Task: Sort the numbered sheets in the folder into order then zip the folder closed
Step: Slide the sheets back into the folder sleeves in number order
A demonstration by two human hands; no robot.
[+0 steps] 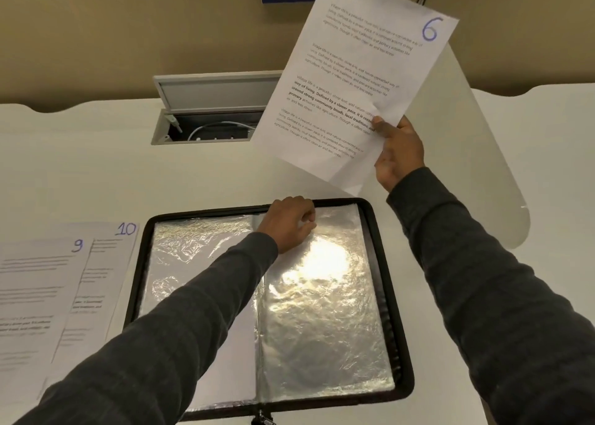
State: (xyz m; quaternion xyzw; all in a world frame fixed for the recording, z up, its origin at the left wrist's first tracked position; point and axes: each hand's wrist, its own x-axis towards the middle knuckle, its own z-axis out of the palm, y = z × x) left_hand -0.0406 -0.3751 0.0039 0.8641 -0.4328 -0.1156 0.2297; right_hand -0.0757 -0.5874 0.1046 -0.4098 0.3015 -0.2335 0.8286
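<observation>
With the right hand (399, 154) pinching the white printed sheet marked 6 (354, 70) by one edge above the open black zip folder (392, 295) and the left hand (289, 223) pinching the top of its crinkled clear sleeve (322, 321), the limp sheet could buckle entering.

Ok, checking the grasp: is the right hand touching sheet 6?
Touching. Head view: right hand pinches sheet 6 at its lower edge, thumb on the print.
</observation>
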